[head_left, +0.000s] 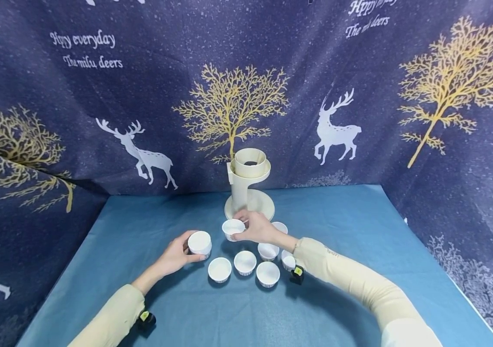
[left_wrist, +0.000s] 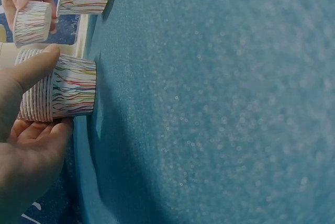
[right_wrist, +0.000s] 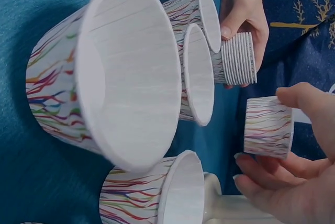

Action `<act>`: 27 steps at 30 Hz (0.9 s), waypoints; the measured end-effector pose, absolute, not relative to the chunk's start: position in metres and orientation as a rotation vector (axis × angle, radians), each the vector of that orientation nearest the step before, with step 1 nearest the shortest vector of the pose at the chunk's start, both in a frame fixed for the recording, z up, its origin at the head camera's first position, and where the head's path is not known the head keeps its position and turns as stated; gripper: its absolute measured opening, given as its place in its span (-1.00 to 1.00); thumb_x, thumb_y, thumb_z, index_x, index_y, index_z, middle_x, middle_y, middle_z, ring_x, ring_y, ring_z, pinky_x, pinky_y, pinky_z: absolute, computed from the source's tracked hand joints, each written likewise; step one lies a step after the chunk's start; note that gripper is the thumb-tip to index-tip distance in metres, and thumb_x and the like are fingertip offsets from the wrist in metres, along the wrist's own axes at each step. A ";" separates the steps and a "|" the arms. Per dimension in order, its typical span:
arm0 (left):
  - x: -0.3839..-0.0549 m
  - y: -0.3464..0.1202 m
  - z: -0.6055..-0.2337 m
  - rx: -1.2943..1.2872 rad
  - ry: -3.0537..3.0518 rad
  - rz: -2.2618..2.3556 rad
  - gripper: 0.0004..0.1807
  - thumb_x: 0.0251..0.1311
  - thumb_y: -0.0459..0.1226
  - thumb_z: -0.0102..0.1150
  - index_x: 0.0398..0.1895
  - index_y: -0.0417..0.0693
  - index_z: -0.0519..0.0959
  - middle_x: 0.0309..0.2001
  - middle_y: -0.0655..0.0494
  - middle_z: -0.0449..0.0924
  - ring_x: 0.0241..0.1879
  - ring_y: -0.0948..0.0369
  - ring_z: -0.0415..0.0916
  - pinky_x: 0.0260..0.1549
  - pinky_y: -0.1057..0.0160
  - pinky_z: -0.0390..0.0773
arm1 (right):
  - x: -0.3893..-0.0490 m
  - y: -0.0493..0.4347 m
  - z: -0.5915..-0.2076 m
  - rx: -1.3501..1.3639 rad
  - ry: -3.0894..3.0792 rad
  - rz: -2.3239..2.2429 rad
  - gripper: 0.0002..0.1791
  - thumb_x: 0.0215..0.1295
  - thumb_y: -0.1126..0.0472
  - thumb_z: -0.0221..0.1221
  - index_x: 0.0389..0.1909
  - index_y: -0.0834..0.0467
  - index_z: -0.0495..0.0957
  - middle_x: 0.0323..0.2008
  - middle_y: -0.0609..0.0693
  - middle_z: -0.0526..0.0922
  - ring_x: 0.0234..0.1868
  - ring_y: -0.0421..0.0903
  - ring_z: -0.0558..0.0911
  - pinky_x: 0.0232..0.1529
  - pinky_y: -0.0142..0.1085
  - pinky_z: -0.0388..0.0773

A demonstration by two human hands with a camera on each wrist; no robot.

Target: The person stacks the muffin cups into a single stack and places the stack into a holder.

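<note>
In the head view my left hand grips a stack of white paper baking cups. The left wrist view shows the stacked rims and the wavy coloured lines on the cups' sides, with the thumb above and fingers beneath. My right hand pinches a single paper baking cup by its side, raised in front of the cream stand. Several more cups, such as this one, stand mouth up on the blue cloth between and below the hands. My right forearm partly covers some of them.
A cream stand with a round base and a ring holding a funnel-like cup stands at the table's back, just behind my right hand. A dark blue curtain with deer and trees hangs behind the blue-covered table.
</note>
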State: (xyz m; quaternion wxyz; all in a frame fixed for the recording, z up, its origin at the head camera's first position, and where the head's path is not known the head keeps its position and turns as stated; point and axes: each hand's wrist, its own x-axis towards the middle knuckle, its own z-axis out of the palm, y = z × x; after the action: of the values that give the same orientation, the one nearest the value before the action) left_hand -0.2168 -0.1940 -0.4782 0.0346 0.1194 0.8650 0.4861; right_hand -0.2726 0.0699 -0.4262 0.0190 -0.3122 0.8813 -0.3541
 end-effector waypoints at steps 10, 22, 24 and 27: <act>-0.218 -0.194 -0.478 0.370 2.642 1.512 -0.23 -0.22 -0.22 0.46 0.15 -0.12 0.34 0.11 -0.08 0.43 0.17 0.03 0.37 0.12 0.07 0.37 | -0.268 0.060 -0.421 -0.931 2.625 -1.241 -0.46 -0.13 0.09 0.40 -0.10 0.14 0.44 -0.17 -0.02 0.58 -0.20 -0.14 0.58 -0.19 -0.40 0.54; -0.217 -0.194 -0.477 0.368 2.627 1.522 -0.25 -0.20 -0.29 0.45 0.15 -0.13 0.34 0.11 -0.09 0.42 0.17 0.03 0.37 0.12 0.06 0.36 | -0.267 0.049 -0.419 -0.991 2.570 -1.204 -0.47 -0.10 0.03 0.39 -0.08 0.09 0.46 -0.15 -0.05 0.56 -0.15 -0.18 0.54 -0.14 -0.39 0.52; -0.217 -0.194 -0.477 0.368 2.629 1.521 -0.26 -0.19 -0.30 0.44 0.15 -0.14 0.34 0.10 -0.09 0.42 0.16 0.03 0.38 0.12 0.06 0.37 | -0.266 0.046 -0.419 -1.013 2.550 -1.201 -0.47 -0.10 0.03 0.39 -0.09 0.10 0.46 -0.15 -0.06 0.56 -0.15 -0.19 0.53 -0.14 -0.39 0.52; -0.217 -0.194 -0.478 0.379 2.625 1.530 -0.28 -0.17 -0.32 0.43 0.15 -0.14 0.33 0.11 -0.09 0.42 0.15 0.03 0.38 0.12 0.05 0.37 | -0.265 0.042 -0.416 -1.044 2.530 -1.184 -0.48 -0.09 0.03 0.39 -0.09 0.09 0.46 -0.17 -0.09 0.56 -0.16 -0.23 0.52 -0.13 -0.39 0.51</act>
State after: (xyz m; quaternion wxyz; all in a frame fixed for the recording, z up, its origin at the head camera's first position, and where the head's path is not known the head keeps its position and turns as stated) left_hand -0.2172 -0.1942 -0.4776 0.0398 0.1236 0.8566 0.4993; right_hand -0.2652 0.0416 -0.4156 0.0795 -0.3490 0.8457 -0.3958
